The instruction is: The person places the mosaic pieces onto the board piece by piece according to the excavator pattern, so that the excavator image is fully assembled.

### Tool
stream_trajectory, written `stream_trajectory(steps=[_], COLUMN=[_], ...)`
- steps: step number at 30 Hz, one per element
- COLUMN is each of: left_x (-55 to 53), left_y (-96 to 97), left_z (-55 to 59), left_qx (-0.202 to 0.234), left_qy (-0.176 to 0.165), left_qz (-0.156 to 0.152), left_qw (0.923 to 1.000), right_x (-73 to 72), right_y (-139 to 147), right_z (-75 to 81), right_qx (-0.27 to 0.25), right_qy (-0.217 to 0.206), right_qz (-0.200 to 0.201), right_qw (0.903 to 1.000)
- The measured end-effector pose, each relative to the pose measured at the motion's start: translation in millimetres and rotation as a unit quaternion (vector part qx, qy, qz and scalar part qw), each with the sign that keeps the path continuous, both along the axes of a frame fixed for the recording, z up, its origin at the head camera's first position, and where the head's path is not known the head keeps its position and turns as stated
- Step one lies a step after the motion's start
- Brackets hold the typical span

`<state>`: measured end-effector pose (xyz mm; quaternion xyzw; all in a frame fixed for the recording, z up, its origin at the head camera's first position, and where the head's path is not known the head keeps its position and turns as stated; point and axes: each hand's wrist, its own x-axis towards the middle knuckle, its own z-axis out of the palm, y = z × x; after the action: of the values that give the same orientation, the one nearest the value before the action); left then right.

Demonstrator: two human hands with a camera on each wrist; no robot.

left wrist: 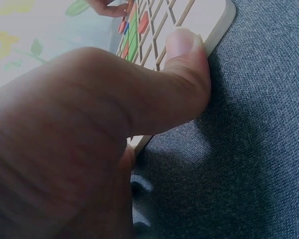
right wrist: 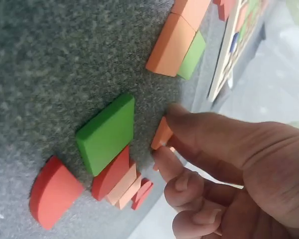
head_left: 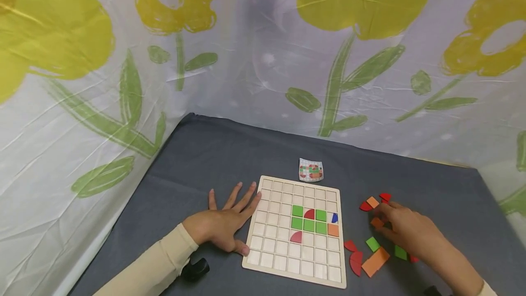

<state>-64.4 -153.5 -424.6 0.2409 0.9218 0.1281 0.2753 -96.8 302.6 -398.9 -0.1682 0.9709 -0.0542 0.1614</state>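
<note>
A pale wooden grid board lies on the dark cloth, with green squares, red quarter-round tiles, a blue tile and an orange square in its cells. My left hand rests spread along the board's left side; its thumb touches the edge near the corner. To the right of the board, my right hand pinches an orange square tile between thumb and finger, low over the cloth. Part of that tile is hidden by the fingers.
Loose tiles lie around the right hand: orange ones, green squares, and red quarter-rounds. A small printed pattern card lies beyond the board. A flowered curtain hangs behind the table. A black object is by the left wrist.
</note>
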Motion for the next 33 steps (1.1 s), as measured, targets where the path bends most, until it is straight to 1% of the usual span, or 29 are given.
stream_trajectory(steps=[9,12,16,20,22,25,30,33], left_x=[-0.5,-0.4,0.4,1.5,1.8,2.1,1.3,1.1], left_y=[0.1,0.0,0.1,0.6,0.7,0.8,1.1,0.6], left_z=[-0.5,-1.2,-0.2,1.4,2.2,3.1,2.7,1.8], left_qx=[0.001,0.000,-0.001,0.003,0.005,0.007,0.009,0.008], left_qy=[-0.002,0.000,0.002,0.001,-0.002,-0.005,-0.003,-0.001], left_qz=[-0.002,-0.003,-0.002,-0.001,0.000,0.002,0.000,-0.001], left_qw=[1.0000,1.0000,1.0000,1.0000,1.0000,1.0000,0.9999,1.0000], right_x=[-0.8,3.1,11.1,20.7,24.9,30.6,37.7,41.0], right_y=[-10.7,-17.2,-31.8,-50.6,-60.5,-74.9,-96.0,-106.8], right_z=[-4.5,-5.2,-1.8,2.7,3.3,1.4,-5.2,-9.1], right_qx=[-0.003,-0.018,-0.056,-0.101,-0.117,-0.138,-0.144,-0.138], right_qy=[0.003,0.018,0.055,0.100,0.123,0.144,0.177,0.200], right_qz=[0.023,0.030,0.057,0.103,0.129,0.168,0.215,0.228], right_qw=[0.9997,0.9992,0.9953,0.9845,0.9771,0.9655,0.9494,0.9426])
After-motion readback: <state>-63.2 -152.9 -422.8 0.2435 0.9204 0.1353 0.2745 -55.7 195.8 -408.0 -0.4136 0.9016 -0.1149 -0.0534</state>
